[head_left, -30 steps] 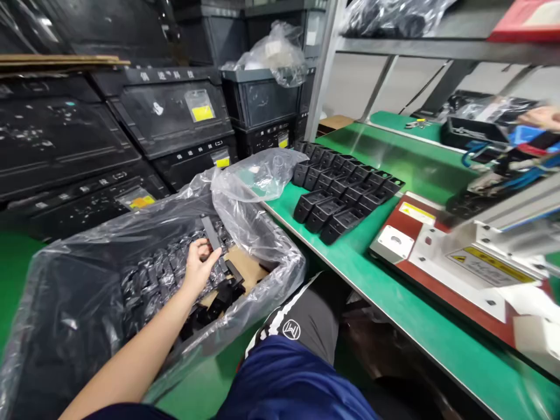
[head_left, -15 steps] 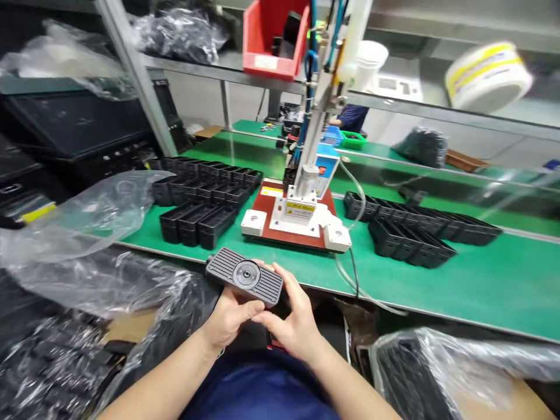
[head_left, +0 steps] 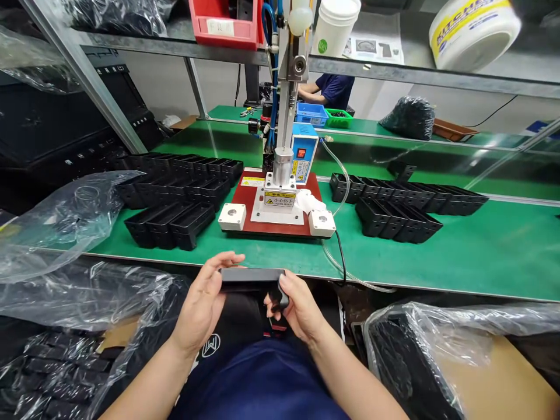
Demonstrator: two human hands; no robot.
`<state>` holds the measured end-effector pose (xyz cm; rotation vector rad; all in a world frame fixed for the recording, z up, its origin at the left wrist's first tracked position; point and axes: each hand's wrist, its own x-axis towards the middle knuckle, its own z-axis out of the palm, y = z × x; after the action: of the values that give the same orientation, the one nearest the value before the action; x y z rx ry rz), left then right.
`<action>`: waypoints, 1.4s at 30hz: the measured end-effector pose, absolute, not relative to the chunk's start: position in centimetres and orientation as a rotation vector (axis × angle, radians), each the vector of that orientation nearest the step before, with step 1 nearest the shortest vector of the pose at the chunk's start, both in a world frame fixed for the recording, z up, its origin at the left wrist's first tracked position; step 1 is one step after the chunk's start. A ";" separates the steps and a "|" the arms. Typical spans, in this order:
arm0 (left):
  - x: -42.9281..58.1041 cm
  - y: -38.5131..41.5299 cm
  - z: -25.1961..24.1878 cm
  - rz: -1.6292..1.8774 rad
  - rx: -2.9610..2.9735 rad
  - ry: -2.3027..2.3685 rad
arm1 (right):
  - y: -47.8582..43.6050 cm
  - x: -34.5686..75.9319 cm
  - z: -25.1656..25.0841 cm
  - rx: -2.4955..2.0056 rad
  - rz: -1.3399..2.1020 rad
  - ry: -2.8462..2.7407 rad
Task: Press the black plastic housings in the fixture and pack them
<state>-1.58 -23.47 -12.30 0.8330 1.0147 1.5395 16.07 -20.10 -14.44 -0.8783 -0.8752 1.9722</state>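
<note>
Both my hands hold one flat black plastic part (head_left: 251,279) edge-on, just in front of the green bench (head_left: 459,256). My left hand (head_left: 203,303) wraps its left end with fingers curled over the top. My right hand (head_left: 297,309) grips its right end, the thumb on top. Straight ahead on the bench stands a small pneumatic press (head_left: 282,169) on a red base plate (head_left: 245,201) with two white buttons.
Rows of black trays lie left (head_left: 175,198) and right (head_left: 402,207) of the press. Plastic-lined boxes of black parts sit at lower left (head_left: 56,361) and lower right (head_left: 415,361). A shelf above carries a red bin (head_left: 225,23) and white tubs. Another person works behind, at the far bench (head_left: 328,87).
My view swung from the left box to the bench. The part, shown ribbed face up half a second ago, is now turned edge-on and held a little lower, closer to my lap.
</note>
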 end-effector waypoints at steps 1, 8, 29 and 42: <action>-1.5 -23.5 -12.2 1.509 0.843 1.035 | -20.0 15.9 -14.6 -0.882 1.999 -0.838; -0.6 -23.8 -12.4 1.375 0.779 1.101 | -19.6 16.1 -14.8 -0.947 2.127 -0.642; 0.5 -23.6 -15.9 1.064 0.265 0.828 | -19.5 18.2 -13.9 -0.830 1.824 -0.949; 0.5 -22.7 -16.5 1.194 0.146 0.769 | -20.1 17.8 -14.1 -0.730 1.871 -1.069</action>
<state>0.53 -22.69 -16.54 0.1459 0.7692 1.1937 17.80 -20.10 -14.11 -0.7298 -1.0689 1.8714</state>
